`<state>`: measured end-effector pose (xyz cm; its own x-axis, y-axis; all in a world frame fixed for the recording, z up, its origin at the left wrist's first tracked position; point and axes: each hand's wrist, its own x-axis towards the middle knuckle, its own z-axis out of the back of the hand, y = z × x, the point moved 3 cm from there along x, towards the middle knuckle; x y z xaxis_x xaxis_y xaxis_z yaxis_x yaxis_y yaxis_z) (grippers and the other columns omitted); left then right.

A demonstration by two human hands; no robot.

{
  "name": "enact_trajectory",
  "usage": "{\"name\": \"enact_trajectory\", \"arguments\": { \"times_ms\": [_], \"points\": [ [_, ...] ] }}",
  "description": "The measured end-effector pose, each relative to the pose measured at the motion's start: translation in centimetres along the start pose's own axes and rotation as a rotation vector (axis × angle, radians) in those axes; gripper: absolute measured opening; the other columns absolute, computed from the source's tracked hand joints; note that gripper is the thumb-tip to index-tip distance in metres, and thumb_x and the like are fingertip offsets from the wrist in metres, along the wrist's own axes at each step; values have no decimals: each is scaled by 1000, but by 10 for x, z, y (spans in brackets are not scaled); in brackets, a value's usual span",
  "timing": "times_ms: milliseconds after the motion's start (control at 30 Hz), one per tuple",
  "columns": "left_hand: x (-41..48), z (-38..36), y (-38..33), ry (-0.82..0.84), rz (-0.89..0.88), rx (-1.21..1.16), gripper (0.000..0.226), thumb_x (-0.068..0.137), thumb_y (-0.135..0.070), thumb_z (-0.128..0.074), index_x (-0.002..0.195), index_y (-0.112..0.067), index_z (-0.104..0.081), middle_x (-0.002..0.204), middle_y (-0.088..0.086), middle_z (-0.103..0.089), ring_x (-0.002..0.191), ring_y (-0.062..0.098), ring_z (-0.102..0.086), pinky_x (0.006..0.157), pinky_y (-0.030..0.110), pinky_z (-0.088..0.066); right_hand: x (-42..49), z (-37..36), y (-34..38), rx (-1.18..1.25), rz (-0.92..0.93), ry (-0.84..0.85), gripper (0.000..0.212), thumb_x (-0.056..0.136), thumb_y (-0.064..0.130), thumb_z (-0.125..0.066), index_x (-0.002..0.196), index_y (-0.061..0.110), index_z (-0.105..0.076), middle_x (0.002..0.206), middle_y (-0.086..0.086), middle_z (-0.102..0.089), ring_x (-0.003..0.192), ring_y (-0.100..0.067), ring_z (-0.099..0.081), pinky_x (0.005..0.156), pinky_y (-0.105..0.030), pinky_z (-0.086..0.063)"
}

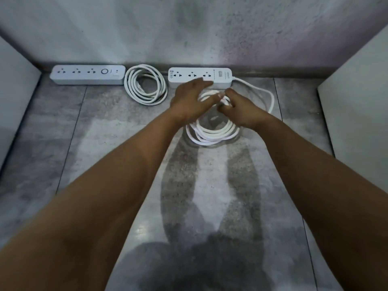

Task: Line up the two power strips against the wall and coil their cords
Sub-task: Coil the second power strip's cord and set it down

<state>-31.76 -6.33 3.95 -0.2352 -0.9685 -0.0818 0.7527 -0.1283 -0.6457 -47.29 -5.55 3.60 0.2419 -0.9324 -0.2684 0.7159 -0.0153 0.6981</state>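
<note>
Two white power strips lie along the foot of the wall. The left power strip [87,77] has its cord [146,84] lying coiled on the floor at its right end. The right power strip [200,77] has a cord that leaves its right end, loops round and joins a coil [212,134] in front of it. My left hand [190,99] lies flat over the far side of that coil, fingers straight, their tips at the strip's front edge. My right hand [238,109] pinches the cord at the top of the coil.
Grey tiled floor [105,143] runs up to a mottled grey wall [189,34]. White panels stand at the left [14,97] and right [357,112], boxing in the floor area. A shadow of my body falls on the near tiles.
</note>
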Motion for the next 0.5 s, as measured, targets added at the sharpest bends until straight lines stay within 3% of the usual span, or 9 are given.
{"name": "enact_trajectory", "arguments": {
  "times_ms": [67,167,267,400,500],
  "points": [
    [5,-1,-3,149,-5,-9,69,80,-70,-50,135,-29,-54,140,0,-56,129,20,-49,110,35,-36,0,2,-1,-16,22,-6,12,95,21,-54,99,15,-44,80,3,-54,71,-13,-51,59,-25,-40],
    [10,-8,-3,224,-7,-53,44,91,-58,-54,122,-27,-61,125,-3,-64,113,15,-58,94,30,-43,0,4,-7,1,32,-37,15,92,23,-58,97,13,-47,86,-3,-58,76,-16,-54,63,-27,-40],
    [12,-12,-6,202,-83,-67,33,94,-49,-56,114,-25,-69,114,-3,-69,101,11,-60,83,26,-42,-1,3,-14,11,19,-56,18,91,25,-61,93,16,-45,85,-4,-57,75,-17,-53,61,-24,-39],
    [16,-20,-3,175,-65,-120,35,90,-50,-61,109,-23,-71,105,-3,-72,97,14,-65,88,34,-50,-1,3,-18,-15,-28,-113,23,88,29,-65,93,16,-47,85,-1,-60,76,-17,-56,61,-26,-41],
    [18,-24,-1,110,3,-126,43,88,-55,-61,106,-17,-69,103,0,-71,94,17,-63,82,31,-46,-3,9,-16,-247,-41,-81,38,84,39,-67,108,16,-47,96,-2,-63,88,-23,-62,74,-34,-46]
  ]
}}
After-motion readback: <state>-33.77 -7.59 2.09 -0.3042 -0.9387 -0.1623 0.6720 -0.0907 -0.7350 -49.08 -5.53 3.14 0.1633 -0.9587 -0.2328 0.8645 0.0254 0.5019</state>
